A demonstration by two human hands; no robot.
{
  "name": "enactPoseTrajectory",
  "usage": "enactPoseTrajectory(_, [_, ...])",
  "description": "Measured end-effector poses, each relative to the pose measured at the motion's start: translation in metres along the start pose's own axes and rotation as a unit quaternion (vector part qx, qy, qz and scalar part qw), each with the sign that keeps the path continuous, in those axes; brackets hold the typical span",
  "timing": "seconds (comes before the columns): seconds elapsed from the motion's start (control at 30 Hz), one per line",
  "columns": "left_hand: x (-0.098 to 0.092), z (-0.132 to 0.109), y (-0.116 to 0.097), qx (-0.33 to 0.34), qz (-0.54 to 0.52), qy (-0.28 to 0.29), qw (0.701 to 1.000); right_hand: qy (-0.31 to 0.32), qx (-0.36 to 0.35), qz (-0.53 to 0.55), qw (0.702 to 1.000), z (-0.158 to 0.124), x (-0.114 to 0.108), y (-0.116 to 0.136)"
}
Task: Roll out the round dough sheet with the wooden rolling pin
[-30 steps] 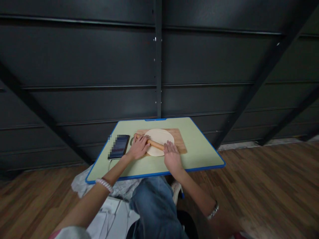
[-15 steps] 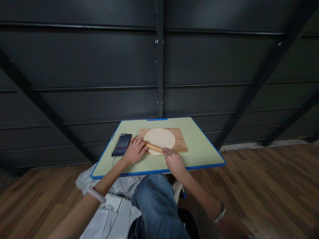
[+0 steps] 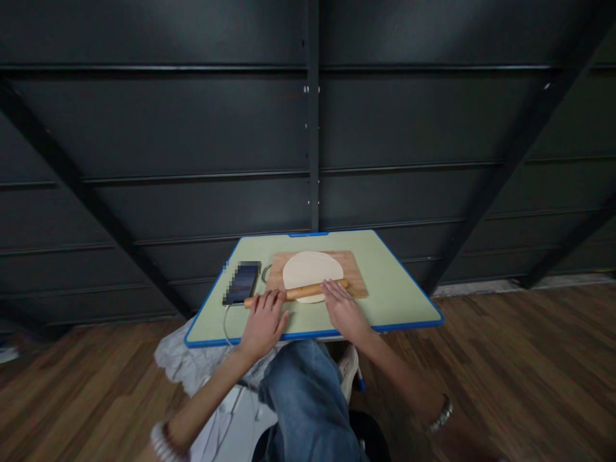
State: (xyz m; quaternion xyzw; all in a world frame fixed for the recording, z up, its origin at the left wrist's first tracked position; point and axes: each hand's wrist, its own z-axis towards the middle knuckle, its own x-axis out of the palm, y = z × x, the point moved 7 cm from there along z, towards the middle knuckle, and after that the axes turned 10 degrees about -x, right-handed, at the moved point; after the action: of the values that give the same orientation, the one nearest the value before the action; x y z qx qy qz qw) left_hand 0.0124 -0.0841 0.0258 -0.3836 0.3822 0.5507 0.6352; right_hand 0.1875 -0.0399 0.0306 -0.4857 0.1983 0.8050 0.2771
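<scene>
The rolling pin (image 3: 301,293) now lies across the lower part of the round dough (image 3: 308,268), not slanted the other way as a moment ago, and its left end sticks out past the wooden board (image 3: 355,273). The dough stays on this board, on the green table (image 3: 402,301). L hand (image 3: 264,324) and R hand (image 3: 342,311) both rest on the pin from above, fingers flat and a bit apart, not clamped around it. Phone (image 3: 242,283) w/ white cable (image 3: 224,324) lies just left of the board.
</scene>
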Motion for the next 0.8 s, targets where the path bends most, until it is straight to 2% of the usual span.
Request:
enactPoseTrajectory(0.1, [0.003, 0.000, -0.006, -0.028, 0.011, -0.010, 1.000, 0.018, -0.010, 0.031, 0.999, 0.011, 0.007, -0.013])
enactPoseTrajectory(0.23, [0.012, 0.023, -0.002, -0.059, 0.021, 0.002, 0.998, 0.041, -0.006, 0.032, 0.999, 0.036, 0.017, -0.029])
enactPoseTrajectory(0.33, [0.020, 0.046, 0.008, -0.090, 0.029, 0.007, 0.996, 0.058, 0.016, 0.018, 0.998, 0.061, 0.027, -0.040])
enactPoseTrajectory(0.47, [0.026, 0.074, 0.023, -0.137, 0.031, -0.016, 0.990, 0.072, 0.037, 0.021, 0.996, 0.100, 0.042, -0.054])
enactPoseTrajectory(0.63, [0.040, 0.104, 0.047, -0.202, 0.031, 0.030, 0.978, 0.070, 0.057, 0.022, 0.996, 0.149, 0.065, -0.068])
enactPoseTrajectory(0.8, [0.052, 0.129, 0.071, -0.236, 0.002, 0.053, 0.970, 0.101, 0.071, 0.043, 0.991, 0.190, 0.090, -0.075])
